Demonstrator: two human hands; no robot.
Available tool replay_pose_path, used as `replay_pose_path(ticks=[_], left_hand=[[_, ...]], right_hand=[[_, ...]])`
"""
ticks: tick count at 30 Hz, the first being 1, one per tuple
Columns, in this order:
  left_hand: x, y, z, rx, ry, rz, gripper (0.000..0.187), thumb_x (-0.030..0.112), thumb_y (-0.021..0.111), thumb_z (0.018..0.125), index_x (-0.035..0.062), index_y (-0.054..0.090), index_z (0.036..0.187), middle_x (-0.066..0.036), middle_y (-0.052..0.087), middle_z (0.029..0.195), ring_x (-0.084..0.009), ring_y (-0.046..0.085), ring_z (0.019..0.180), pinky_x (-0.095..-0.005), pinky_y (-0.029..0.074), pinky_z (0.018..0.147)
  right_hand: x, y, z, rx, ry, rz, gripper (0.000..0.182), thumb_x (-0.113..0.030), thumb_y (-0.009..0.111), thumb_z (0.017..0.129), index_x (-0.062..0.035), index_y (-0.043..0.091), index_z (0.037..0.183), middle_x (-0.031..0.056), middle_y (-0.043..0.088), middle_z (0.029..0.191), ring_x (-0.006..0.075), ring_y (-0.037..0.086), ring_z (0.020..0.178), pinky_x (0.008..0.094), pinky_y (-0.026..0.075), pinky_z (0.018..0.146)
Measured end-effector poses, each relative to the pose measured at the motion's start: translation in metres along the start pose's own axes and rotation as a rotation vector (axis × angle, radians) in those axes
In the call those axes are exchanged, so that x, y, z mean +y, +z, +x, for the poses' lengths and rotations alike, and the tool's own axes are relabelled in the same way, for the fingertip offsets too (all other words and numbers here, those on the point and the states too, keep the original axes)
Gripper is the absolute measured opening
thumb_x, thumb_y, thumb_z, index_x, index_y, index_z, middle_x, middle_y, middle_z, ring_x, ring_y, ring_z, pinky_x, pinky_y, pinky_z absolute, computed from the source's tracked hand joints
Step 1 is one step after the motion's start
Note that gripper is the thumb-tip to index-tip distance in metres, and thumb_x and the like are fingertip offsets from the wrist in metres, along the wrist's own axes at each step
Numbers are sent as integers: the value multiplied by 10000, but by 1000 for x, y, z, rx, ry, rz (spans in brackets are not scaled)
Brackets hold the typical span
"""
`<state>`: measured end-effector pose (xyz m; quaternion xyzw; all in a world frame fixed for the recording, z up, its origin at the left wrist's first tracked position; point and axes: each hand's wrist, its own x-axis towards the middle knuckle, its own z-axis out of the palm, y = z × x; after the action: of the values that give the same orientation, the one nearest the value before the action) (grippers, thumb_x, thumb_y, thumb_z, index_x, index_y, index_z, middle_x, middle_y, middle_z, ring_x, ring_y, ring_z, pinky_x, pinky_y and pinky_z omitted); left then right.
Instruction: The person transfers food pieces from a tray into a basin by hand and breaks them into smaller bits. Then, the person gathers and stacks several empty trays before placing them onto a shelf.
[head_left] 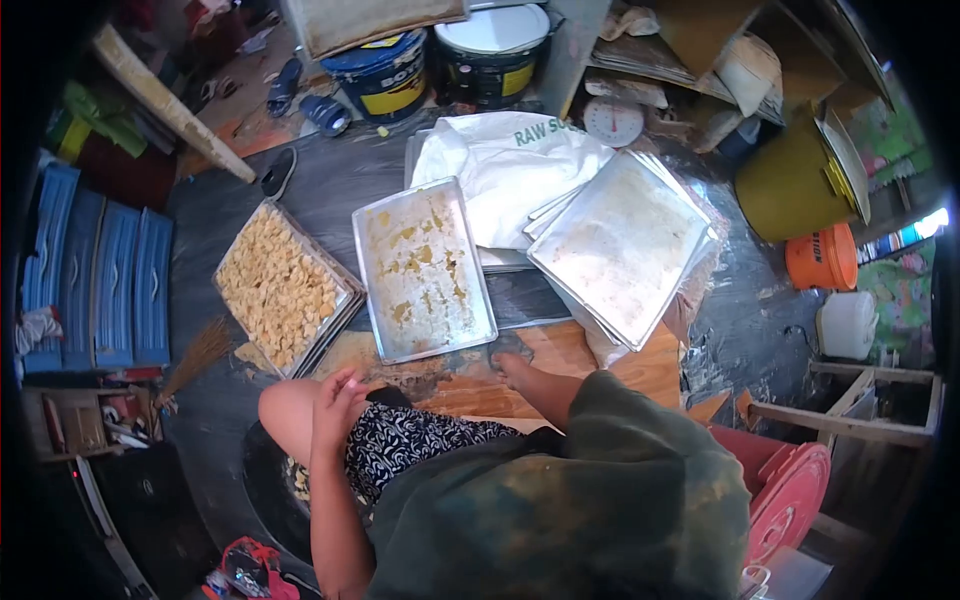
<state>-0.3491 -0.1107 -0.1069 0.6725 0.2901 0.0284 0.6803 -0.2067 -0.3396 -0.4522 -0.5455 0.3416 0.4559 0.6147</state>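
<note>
My left hand (340,396) is raised over my bent knee, fingers loosely curled and apart, with nothing visible in it. Close to the near right corner of a metal tray, my right hand (513,369) is closed on a crumpled grey piece (512,346), its material unclear, over the wooden board (562,350). Yellowish residue marks the tray (380,270). To its left, pale, lumpy pieces (275,280) fill another tray atop a stack. Flat metal trays (625,245) are piled unevenly on the right, beside a white sack (500,165).
Lidded buckets (382,85) and a dial scale (613,122) stand beyond the trays. Blue drawers (115,280) and a straw broom (200,357) are at left. An olive bin (795,185), orange bucket (820,257) and red tub (790,500) stand at right.
</note>
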Motion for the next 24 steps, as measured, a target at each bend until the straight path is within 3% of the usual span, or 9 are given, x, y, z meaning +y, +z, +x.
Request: replay_pose_path(ticks=[7,9,10,12,15,16,18,21,24], left_hand=[[0,2,-3,39,-14,-96,279,114,508,865,-17,463,1108,-86,538,966,-135,537,823,-252,449,740],[-3,2,-3,32,-11,-89,276,114,509,865,-15,465,1105,-84,537,963,-135,537,818,-252,449,739],[-3,2,-2,28,-2,-85,273,114,511,864,-12,466,1102,-82,535,959,-134,536,814,-253,450,738],[-6,0,-2,36,2,-82,270,114,510,864,-12,468,1099,-80,534,959,-134,536,813,-252,451,736],[-1,1,-5,40,7,-101,272,125,509,865,-4,468,1101,-78,534,952,-140,536,817,-257,450,734],[1,2,-6,36,3,-117,277,136,507,866,3,466,1106,-78,535,945,-147,536,823,-263,447,734],[0,1,-6,33,16,-115,278,139,509,866,5,467,1106,-79,536,946,-149,538,820,-264,448,735],[1,2,-9,17,29,-125,279,143,507,868,4,468,1106,-83,536,948,-152,539,819,-268,449,739],[-1,0,-12,14,55,-154,280,149,500,871,1,466,1107,-90,535,949,-156,540,822,-274,452,745]], right_hand=[[-39,38,-19,-147,-25,262,604,-273,648,739,-115,392,1263,131,300,1349,255,303,1228,400,303,948],[-44,52,-22,15,-70,381,502,-275,667,735,-114,476,1170,113,412,1248,228,401,1124,386,359,887],[-45,53,-26,9,-72,381,502,-275,667,735,-114,476,1170,113,412,1248,228,401,1124,386,359,887],[-51,59,-34,-59,-79,535,344,-256,659,755,-113,536,1043,87,508,1075,185,489,928,356,416,776],[-64,52,-35,-345,-272,272,206,-241,627,793,-103,553,927,52,539,892,153,488,752,316,433,668],[-68,54,-38,-350,-278,271,206,-241,627,793,-103,553,927,52,539,892,153,488,752,316,433,668],[-85,58,-60,-271,-385,-152,220,-255,576,835,-90,560,980,50,568,866,151,517,742,308,448,641],[-103,58,-97,-316,-547,55,272,-287,536,859,-74,563,1026,46,591,870,150,539,752,304,455,615],[-139,46,-134,-306,-709,-27,311,-291,518,868,-56,551,1068,64,599,908,168,561,751,315,468,618]])
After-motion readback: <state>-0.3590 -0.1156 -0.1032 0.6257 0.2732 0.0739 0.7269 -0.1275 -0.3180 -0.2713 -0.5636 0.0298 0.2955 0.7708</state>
